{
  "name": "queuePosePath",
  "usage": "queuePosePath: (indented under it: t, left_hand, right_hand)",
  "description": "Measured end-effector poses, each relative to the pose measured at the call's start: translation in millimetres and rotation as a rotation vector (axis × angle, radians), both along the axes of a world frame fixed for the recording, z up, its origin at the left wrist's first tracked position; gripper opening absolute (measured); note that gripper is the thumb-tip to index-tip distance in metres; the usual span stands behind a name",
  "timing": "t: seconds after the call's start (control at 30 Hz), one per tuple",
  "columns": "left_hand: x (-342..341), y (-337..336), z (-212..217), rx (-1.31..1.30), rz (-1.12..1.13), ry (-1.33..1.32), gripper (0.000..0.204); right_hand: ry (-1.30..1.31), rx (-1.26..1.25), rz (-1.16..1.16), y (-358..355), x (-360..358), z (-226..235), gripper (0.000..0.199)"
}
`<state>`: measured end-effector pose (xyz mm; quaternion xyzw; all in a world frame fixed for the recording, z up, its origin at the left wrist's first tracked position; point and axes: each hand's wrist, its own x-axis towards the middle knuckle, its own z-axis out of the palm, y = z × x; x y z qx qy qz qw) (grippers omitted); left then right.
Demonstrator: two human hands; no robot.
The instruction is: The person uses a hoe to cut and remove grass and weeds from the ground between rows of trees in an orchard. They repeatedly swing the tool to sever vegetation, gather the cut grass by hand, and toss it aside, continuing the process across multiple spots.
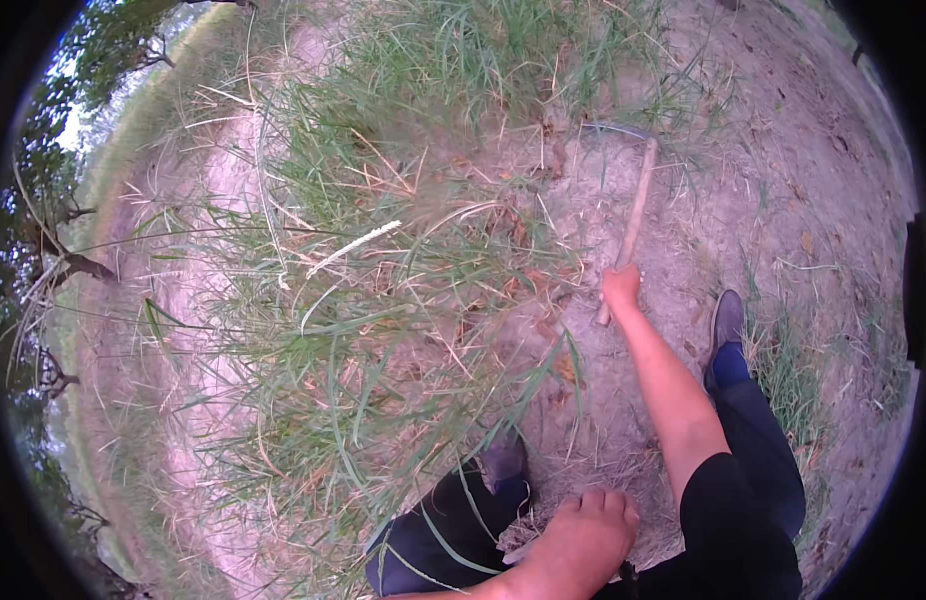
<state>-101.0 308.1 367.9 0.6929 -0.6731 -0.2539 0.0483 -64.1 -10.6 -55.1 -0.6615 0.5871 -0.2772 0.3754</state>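
Observation:
My right hand (621, 286) is wrapped round the lower part of a sickle's wooden handle, with the arm stretched forward. The sickle (639, 200) points away from me, its thin curved blade (620, 128) bending left at the far end, close to the grass. Near the lower edge, in front of my body, my left hand (595, 528) is closed with the knuckles up. Its palm side is hidden, so what it holds, if anything, does not show. Tall green grass (353, 350) with dry stalks grows to the left of both hands.
My left shoe (505, 458) stands partly behind grass blades, my right shoe (727, 322) on bare soil (783, 220). More grass (503, 50) grows ahead. Short tufts (798, 380) lie beside my right leg. Trees (43, 200) line the far left.

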Motion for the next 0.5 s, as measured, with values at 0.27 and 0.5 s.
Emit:
queuePosePath:
  t: [0.27, 0.5]
  left_hand:
    - [11.7, 6.3, 4.5, 0.069, 0.048, -0.040, 0.019]
    - [2.6, 8.7, -6.3, 0.047, 0.039, -0.011, 0.021]
  right_hand:
    - [0.216, 0.084, 0.482, 116.7, -174.0, -12.9, 0.023]
    - [-0.058, 0.113, 0.218, 61.8, -58.5, 5.1, 0.017]
